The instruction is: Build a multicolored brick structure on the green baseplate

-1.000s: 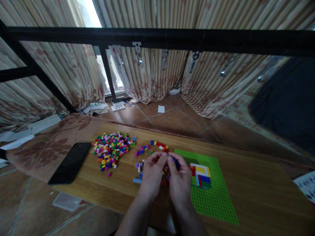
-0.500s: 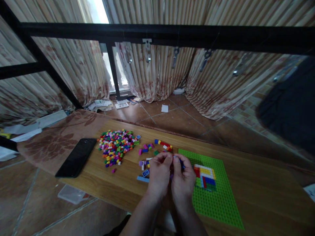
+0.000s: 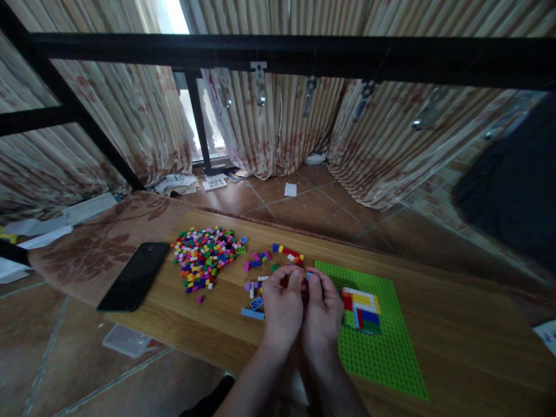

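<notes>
My left hand (image 3: pixel 282 307) and my right hand (image 3: pixel 322 310) are close together above the wooden table, fingers bent and thumbs on top. Between the right thumb and fingers a bit of a light blue toy brick (image 3: pixel 308 276) shows. The left fingers are pinched closed, and what they hold is mostly hidden. Just right of my right hand lies a green baseplate (image 3: pixel 382 365), bearing a block of bricks (image 3: pixel 362 310) in white, yellow, red, blue and green. Loose bricks lie left of my left hand, among them a blue brick (image 3: pixel 256 303) and a long light blue brick (image 3: pixel 252 314).
A heap of small coloured bricks (image 3: pixel 204 255) spreads over the table's left part. Beside it lies a black phone (image 3: pixel 134 278). A row of red and blue bricks (image 3: pixel 289 252) sits beyond my hands. A dark metal bar (image 3: pixel 278 55) crosses in front of the curtains.
Both hands stay together in nearly the same place, with fingers slightly shifted. The dark blue piece seen by the right fingers before is now hidden. The view has tilted a little.
</notes>
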`<state>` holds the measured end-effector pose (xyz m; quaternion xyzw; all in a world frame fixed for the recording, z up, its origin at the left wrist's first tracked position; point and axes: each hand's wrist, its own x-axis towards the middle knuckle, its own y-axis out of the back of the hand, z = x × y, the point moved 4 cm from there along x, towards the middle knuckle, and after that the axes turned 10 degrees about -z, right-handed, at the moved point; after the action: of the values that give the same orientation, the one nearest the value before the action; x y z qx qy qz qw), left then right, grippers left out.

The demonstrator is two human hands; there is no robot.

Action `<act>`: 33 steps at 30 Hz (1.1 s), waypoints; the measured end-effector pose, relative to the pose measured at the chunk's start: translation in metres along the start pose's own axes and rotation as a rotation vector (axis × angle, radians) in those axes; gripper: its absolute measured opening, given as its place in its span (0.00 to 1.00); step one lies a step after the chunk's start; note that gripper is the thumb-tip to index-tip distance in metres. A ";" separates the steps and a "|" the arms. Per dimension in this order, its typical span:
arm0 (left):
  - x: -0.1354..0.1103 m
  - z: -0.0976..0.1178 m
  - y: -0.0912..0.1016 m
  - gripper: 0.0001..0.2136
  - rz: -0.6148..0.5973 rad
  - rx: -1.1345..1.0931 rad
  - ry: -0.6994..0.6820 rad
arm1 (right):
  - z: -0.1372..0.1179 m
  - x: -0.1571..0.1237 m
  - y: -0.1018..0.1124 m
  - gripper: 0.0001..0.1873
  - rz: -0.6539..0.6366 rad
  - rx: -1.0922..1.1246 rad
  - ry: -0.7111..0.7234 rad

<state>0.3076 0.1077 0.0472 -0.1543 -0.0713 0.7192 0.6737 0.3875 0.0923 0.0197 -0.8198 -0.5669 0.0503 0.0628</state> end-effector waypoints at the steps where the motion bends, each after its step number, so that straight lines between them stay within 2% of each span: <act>1: 0.000 -0.001 0.000 0.06 0.005 -0.044 0.020 | 0.002 0.000 -0.001 0.19 0.002 0.063 -0.030; 6: 0.003 -0.004 0.002 0.08 -0.055 -0.254 0.092 | 0.001 0.002 -0.006 0.14 -0.010 0.451 -0.183; 8: 0.007 -0.002 0.009 0.09 -0.064 -0.218 0.108 | -0.001 0.003 -0.005 0.13 -0.020 0.540 -0.223; 10: 0.013 0.001 0.020 0.08 -0.041 -0.093 0.114 | -0.002 0.005 -0.002 0.14 -0.032 0.559 -0.254; 17: 0.033 0.008 0.063 0.08 -0.025 0.483 0.103 | 0.005 0.009 0.004 0.14 -0.036 0.352 -0.250; 22: 0.034 0.013 0.062 0.09 -0.093 0.792 0.059 | 0.013 0.008 -0.001 0.17 -0.104 0.178 -0.184; 26: 0.034 0.015 0.057 0.11 -0.111 0.868 0.053 | 0.015 0.007 -0.003 0.21 -0.163 0.079 -0.158; 30: 0.035 0.012 0.062 0.11 -0.084 0.862 0.061 | 0.013 0.006 -0.004 0.23 -0.196 0.049 -0.119; 33: 0.038 0.009 0.066 0.13 -0.090 0.845 0.043 | 0.008 0.006 -0.004 0.22 -0.220 -0.052 -0.062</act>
<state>0.2404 0.1405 0.0302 0.1236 0.2372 0.6518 0.7097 0.3842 0.0997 0.0126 -0.7521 -0.6562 0.0536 0.0290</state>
